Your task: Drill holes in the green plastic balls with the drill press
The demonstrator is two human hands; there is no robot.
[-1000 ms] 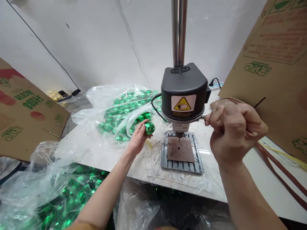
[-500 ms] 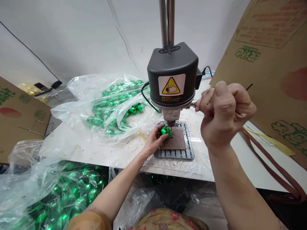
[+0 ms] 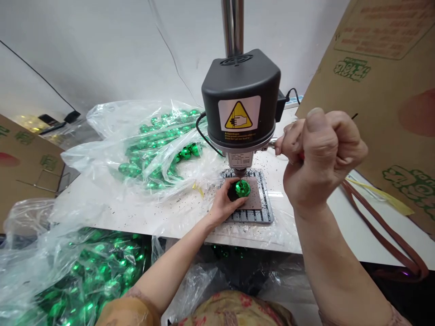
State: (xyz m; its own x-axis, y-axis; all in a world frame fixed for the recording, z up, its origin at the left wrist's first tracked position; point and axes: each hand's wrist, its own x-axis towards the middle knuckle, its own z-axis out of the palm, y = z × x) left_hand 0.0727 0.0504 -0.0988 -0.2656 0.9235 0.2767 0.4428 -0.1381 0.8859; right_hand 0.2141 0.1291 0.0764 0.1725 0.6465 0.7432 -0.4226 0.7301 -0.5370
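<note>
A shiny green faceted ball [image 3: 242,188] is between the thumb and fingers of my left hand [image 3: 226,199], directly below the chuck of a small black drill press [image 3: 242,99]. The tip of the drill bit is too small to tell whether it touches the ball. Beneath the ball lies a brown square board [image 3: 255,199] on the press's slotted metal base [image 3: 268,213]. My right hand [image 3: 321,156] is closed in a fist around the lever handle at the side of the press; a metal rod [image 3: 272,144] shows beside the fingers, and most of the grip is hidden.
A clear plastic bag [image 3: 108,131] of green balls [image 3: 185,152] lies on the white table [image 3: 136,215], which is strewn with dark shavings. Another bag of green balls [image 3: 98,267] sits below at left. Cardboard boxes [image 3: 384,117] flank the table; a brown strap [image 3: 380,231] lies at right.
My left hand has shifted the green ball a little to the right, under the chuck. My right hand stays closed on the lever handle. The view has moved slightly.
</note>
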